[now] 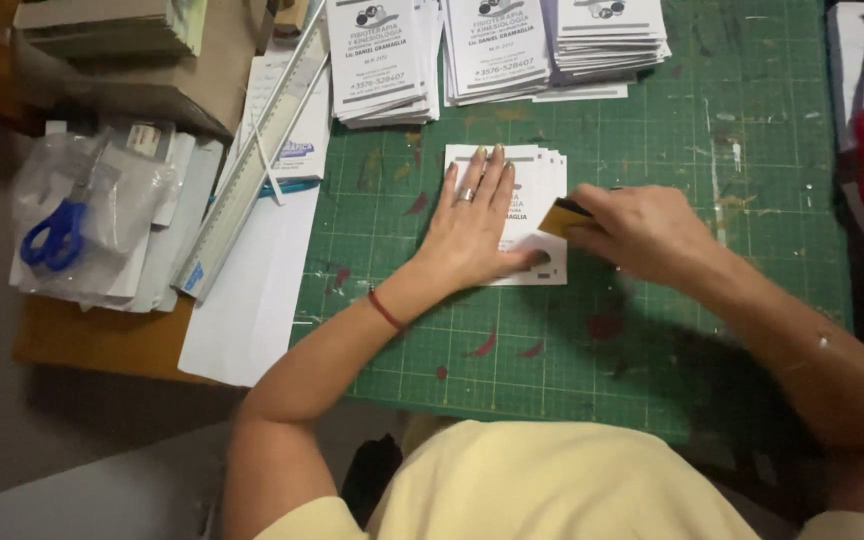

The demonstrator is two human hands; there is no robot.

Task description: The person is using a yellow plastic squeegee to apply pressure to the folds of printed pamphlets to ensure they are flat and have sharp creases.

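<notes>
The left hand (472, 225) lies flat, fingers spread, pinning a small fanned stack of white printed sheets (542, 185) on the green cutting mat (752, 150). The right hand (637, 230) pinches a small yellow-brown tool (564, 217) against the stack's edge. 3 finished-looking piles (497, 45) sit beyond, so much seems done, with this stack in progress.

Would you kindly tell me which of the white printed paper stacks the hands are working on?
The fanned stack alone mid-mat: the left hand presses it flat, the right hand beside it. The other stacks lie untouched along the mat's far edge.
</notes>
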